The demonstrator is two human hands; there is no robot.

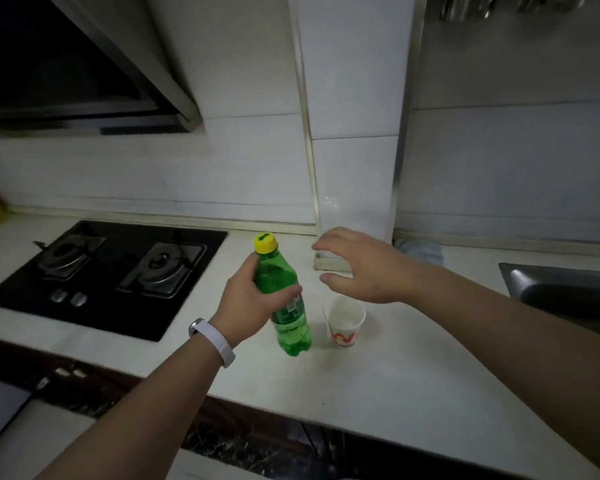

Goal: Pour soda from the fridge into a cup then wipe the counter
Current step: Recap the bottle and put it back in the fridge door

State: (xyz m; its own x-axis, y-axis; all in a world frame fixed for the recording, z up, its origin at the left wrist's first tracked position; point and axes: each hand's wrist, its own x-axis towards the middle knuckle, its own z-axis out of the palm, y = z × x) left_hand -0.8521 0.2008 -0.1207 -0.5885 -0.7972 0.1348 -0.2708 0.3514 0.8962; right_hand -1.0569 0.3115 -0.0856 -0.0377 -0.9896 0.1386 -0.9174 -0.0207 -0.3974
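A green soda bottle (pixel 289 315) with a yellow cap (pixel 265 242) stands tilted on the white counter (pixel 378 382). My left hand (pixel 250 299) grips its upper body, fingers wrapped round it. The cap is on. Just right of the bottle stands a white paper cup (pixel 343 321) with an orange mark, upright and looking empty. My right hand (pixel 361 265) hovers above and behind the cup with fingers spread, holding nothing, a little to the right of the cap. A pale blue cloth (pixel 421 252) lies by the wall at the back right.
A black two-burner gas hob (pixel 108 271) is set into the counter at the left, with a range hood (pixel 84 71) above it. A steel sink (pixel 565 289) is at the right edge. A tiled pillar (pixel 354 133) juts out behind the cup.
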